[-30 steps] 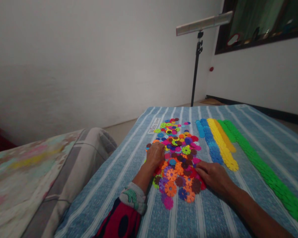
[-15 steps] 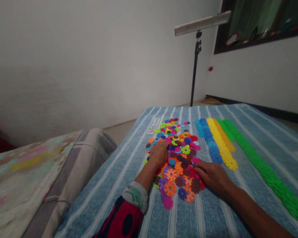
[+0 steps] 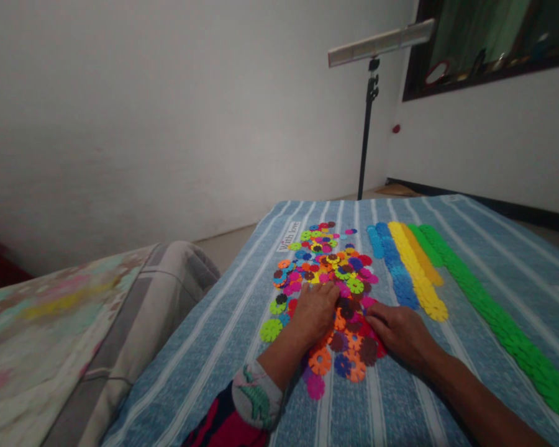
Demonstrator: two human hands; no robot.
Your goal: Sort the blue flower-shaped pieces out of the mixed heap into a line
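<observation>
A spread heap of flower-shaped plastic discs [image 3: 354, 338] in many colours lies on the striped cloth. My left hand [image 3: 317, 308] rests over the middle of the heap, palm down. Its fingers are bent together with the tips down among the discs, so anything held there is hidden. At the heap's right edge is my right hand [image 3: 395, 326], closed, thumb against the fingers. Red discs [image 3: 376, 340] show right beside and under its fingertips; whether it grips them is unclear.
Overlapping rows of blue discs [image 3: 397, 273], yellow discs [image 3: 414, 267] and green discs [image 3: 489, 313] lie to the right on the blue striped cloth [image 3: 205, 366]. A draped bed or seat [image 3: 97, 310] stands at left. Behind the table rises a black light stand [image 3: 364, 136].
My left hand has moved right and slightly nearer across the heap, uncovering lime and pink discs at its left. My right hand has stayed nearly in place.
</observation>
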